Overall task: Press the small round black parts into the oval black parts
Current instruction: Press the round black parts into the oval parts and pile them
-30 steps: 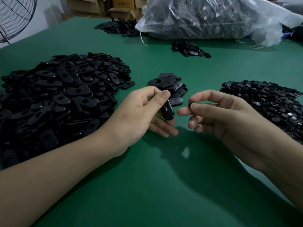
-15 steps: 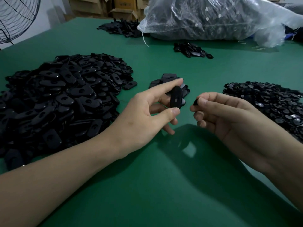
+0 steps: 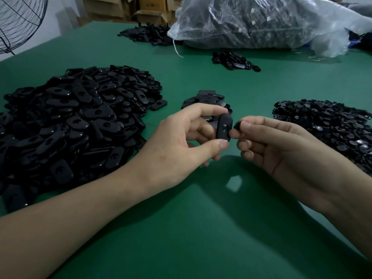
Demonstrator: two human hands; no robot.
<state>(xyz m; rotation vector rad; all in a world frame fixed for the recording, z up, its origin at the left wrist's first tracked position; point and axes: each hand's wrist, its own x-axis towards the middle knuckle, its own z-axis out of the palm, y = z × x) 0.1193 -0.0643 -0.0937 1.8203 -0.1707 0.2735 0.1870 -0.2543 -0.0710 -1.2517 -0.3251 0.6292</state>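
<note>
While the left hand [image 3: 181,141] pinches an oval black part [image 3: 223,127] upright between thumb and forefinger above the green worktop [image 3: 201,228], the right hand [image 3: 267,141] has a small round black part [image 3: 237,125] nipped in its fingertips, pretty much touching the oval's face. Other fingers loosely curled. Big oval pile [image 3: 70,121] left, round pile [image 3: 330,125] right.

The desk [image 3: 201,228] has a matt green, cloth-like cover. At nine o'clock the oval black parts [image 3: 70,125] look like smooth, softly glossy plastic. The small round black parts [image 3: 330,127] at three o'clock glint. At one o'clock lies a crinkled, shiny clear plastic bag [image 3: 261,21].
</note>
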